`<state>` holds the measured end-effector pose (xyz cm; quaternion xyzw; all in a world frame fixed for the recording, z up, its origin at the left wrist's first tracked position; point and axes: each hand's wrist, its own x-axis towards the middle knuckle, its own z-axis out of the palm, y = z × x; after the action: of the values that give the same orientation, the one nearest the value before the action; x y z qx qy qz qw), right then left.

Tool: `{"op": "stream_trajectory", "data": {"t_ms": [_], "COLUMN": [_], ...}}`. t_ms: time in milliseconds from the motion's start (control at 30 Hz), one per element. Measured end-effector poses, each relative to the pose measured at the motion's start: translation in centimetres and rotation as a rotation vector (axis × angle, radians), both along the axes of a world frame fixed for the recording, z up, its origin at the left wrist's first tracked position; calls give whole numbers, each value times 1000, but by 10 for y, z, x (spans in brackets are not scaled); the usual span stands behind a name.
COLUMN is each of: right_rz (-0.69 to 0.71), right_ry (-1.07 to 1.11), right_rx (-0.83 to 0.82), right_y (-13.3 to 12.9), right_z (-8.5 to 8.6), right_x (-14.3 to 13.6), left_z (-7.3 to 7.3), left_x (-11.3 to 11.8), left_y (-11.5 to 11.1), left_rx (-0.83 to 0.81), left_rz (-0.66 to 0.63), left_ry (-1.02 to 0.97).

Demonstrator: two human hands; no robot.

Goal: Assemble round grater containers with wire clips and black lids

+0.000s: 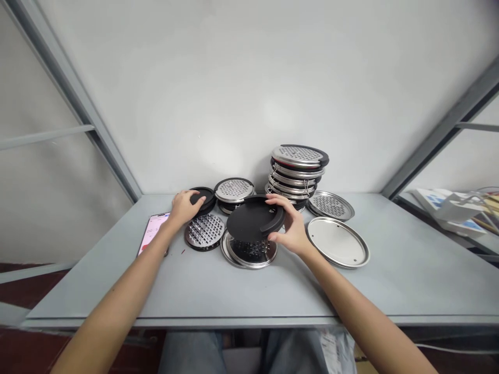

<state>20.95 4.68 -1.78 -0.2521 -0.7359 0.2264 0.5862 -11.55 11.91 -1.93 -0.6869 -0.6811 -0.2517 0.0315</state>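
Observation:
My right hand (289,224) grips the right edge of a black round disc (249,219), which is held tilted above a stack of shiny metal discs (249,254). At the back left, my left hand (185,206) has its fingers and thumb closed on the rim of a black round piece (202,196). Just in front of that piece lies a perforated metal grater disc (205,231). Between my hands, farther back, sits a grater disc with a black rim (234,190).
A tall stack of rimmed grater discs (298,174) stands at the back. Right of it are another grater disc (332,205) and a shallow metal lid (338,242). A phone (153,230) lies at the left on the grey table (241,296). Metal posts flank the table.

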Motion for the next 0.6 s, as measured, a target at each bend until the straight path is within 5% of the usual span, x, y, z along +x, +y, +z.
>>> {"op": "stream_trajectory", "data": {"t_ms": [300,600], "right_rz": [20,4], "right_ry": [8,4], "right_rx": [-8,2], "right_y": [-1,-1], "right_z": [1,2], "right_x": [1,0], "left_z": [10,7], "left_x": [-39,-55], "left_y": [47,68], "left_rx": [-256,-347], "left_rz": [310,219], "left_ry": [23,21]}}
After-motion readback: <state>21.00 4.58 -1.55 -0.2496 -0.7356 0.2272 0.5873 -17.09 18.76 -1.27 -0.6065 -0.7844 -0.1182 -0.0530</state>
